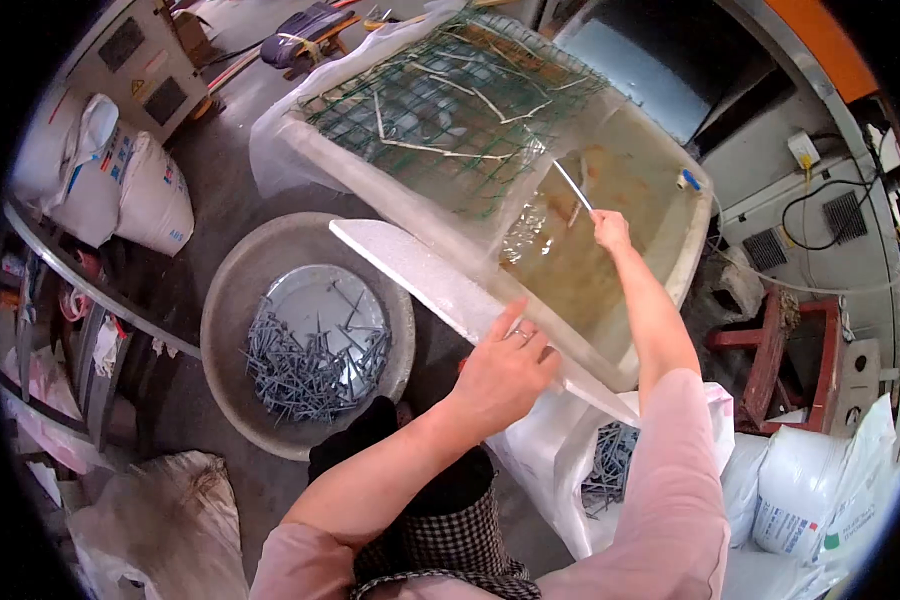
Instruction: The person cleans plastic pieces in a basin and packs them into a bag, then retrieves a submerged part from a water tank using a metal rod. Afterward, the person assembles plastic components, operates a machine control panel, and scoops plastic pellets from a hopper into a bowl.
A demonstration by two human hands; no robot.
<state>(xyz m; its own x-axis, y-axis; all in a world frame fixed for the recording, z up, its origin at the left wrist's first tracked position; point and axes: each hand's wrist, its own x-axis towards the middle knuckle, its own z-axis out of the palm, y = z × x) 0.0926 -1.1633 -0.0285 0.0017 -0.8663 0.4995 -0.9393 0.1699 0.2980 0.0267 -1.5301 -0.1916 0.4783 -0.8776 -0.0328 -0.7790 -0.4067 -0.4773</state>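
Note:
My right hand (612, 230) is closed round the end of a thin pale rod (572, 184), which reaches up and left over the brownish water of a large tub (685, 270). Under my left hand (507, 372) is the near edge of the tub, beside a white foam board (410, 270); its fingers are apart and it holds nothing. Green netting (430, 110) with white strips lies over the tub's far left part. On the floor at the left, a round basin (232, 390) holds a pile of grey nail-like pieces (305, 370).
A white sack (560, 450) with similar grey pieces stands below the tub. Filled sacks (155, 195) are at the upper left, more (790, 490) at the lower right. A red metal frame (825, 350) stands at the right; a metal rail (100, 290) curves along the left.

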